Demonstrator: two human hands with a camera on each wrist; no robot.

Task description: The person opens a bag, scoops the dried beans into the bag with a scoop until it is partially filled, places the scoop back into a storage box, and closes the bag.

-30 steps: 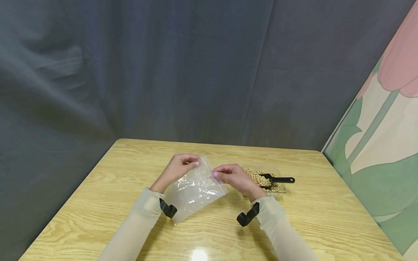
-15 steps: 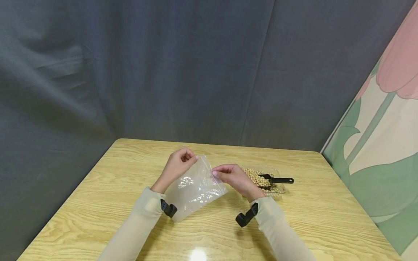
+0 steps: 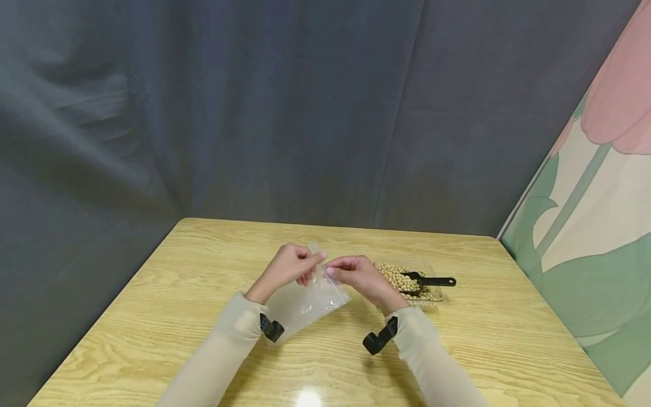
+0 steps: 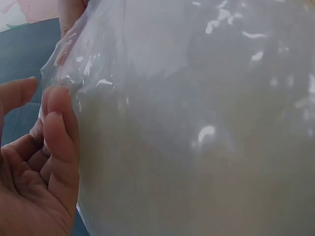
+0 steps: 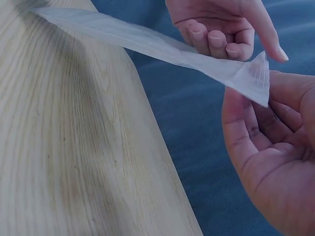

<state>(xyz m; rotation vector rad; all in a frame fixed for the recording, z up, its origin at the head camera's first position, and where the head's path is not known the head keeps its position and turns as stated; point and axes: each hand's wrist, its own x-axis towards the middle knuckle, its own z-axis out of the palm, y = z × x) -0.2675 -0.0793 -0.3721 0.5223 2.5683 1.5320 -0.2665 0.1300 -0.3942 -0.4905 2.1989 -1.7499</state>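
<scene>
A clear zip bag [image 3: 305, 308] hangs slanted above the table between both hands. My right hand [image 3: 361, 277] pinches its zip edge between thumb and index finger; the right wrist view shows that grip on the bag's corner [image 5: 253, 81]. My left hand [image 3: 292, 265] is at the bag's upper part, its thumb stretched toward the right hand. In the left wrist view the left fingers [image 4: 61, 128] are loosely bent against or close to the bag [image 4: 197, 162], with the thumb [image 4: 19, 93] apart from them. The bag looks flat, with nothing visible inside.
Right of the hands, a clear container [image 3: 432, 294] holds pale yellow beans [image 3: 391, 274] with a black scoop [image 3: 437, 281] lying in them. The wooden table [image 3: 203, 243] ends at a dark curtain [image 3: 305, 113]. A flower-patterned cloth [image 3: 585, 243] borders the right side.
My left hand first came off the bag's top edge, its fingers curling, then moved right and slightly down toward the right hand. The right hand keeps its pinch, shifting slightly left.
</scene>
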